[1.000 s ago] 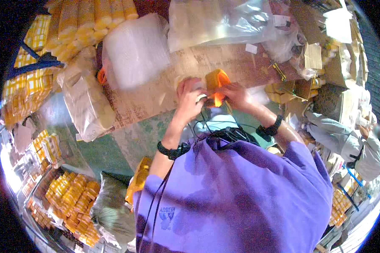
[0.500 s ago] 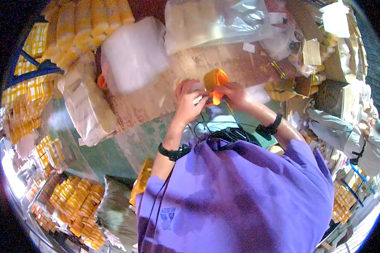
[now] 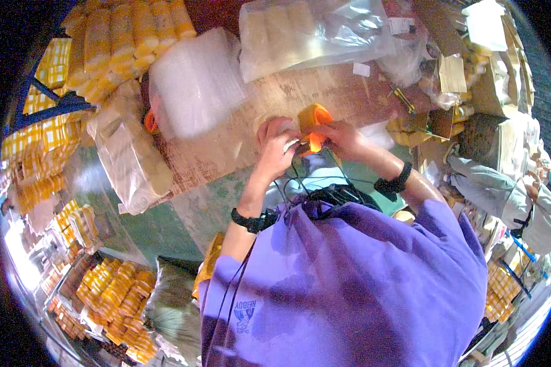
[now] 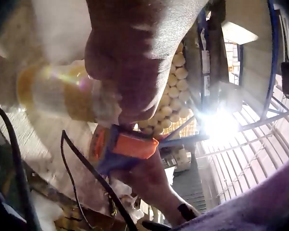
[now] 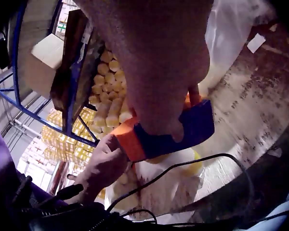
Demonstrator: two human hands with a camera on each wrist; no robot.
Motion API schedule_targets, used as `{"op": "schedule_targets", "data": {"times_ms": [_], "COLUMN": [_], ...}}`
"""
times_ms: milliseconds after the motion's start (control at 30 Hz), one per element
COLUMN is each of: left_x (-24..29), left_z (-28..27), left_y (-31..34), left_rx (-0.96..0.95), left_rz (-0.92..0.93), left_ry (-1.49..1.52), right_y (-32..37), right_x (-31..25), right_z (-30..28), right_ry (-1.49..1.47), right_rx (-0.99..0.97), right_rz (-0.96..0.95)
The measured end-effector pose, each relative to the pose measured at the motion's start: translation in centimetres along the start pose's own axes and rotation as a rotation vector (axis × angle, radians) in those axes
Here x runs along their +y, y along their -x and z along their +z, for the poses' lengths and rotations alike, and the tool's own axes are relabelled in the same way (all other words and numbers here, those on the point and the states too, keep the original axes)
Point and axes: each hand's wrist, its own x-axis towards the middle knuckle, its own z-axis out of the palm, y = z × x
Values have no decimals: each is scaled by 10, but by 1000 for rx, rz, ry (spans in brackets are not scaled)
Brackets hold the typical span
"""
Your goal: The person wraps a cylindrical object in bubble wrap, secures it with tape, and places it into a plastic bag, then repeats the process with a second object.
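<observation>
Left hand (image 3: 275,147): curled round a yellow-and-white roll (image 4: 62,94). Right hand (image 3: 344,139): gripping the orange-and-blue holder (image 5: 197,127), close beside my left fingers. I hold both at the counter's (image 3: 226,147) near edge; a whitish bundle (image 3: 196,82) lies farther left.

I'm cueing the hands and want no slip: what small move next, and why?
Probably a gentle pull by the left hand at the edge of the orange roll, with the right hand held steady. The right hand grips the roll while the left thumb and fingers pinch at its edge; whether an end is already loose, I cannot tell.
</observation>
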Motion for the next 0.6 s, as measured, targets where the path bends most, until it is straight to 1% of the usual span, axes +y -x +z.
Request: {"op": "schedule_targets", "data": {"times_ms": [67,167,267,367,467,567,600], "left_x": [3,-15,-7,-15,7,-6,-7], "left_z": [-4,10,-1,6,-14,0,2], "left_y": [-1,1,-3,-2,-6,-1,-1], "left_rx": [3,36,38,-11,16,-251,-145], "left_rz": [23,-5,40,-16,65,-414,-296], "left_ry": [-41,101,61,115,-26,473,359], "right_y": [0,-1,-1,-2,-1,-5,-5], "right_x": [-3,-8,-12,-10,-4,-14,-15], "right_z": [-3,-9,-14,-16,-14,-26,-27], "right_ry": [-26,-21,-82,-121,-106,-134,-128], "right_rx": [23,49,-57,-70,-100,-151,-143], "right_rz": [-34,-85,9,-21,-28,-15,-24]}}
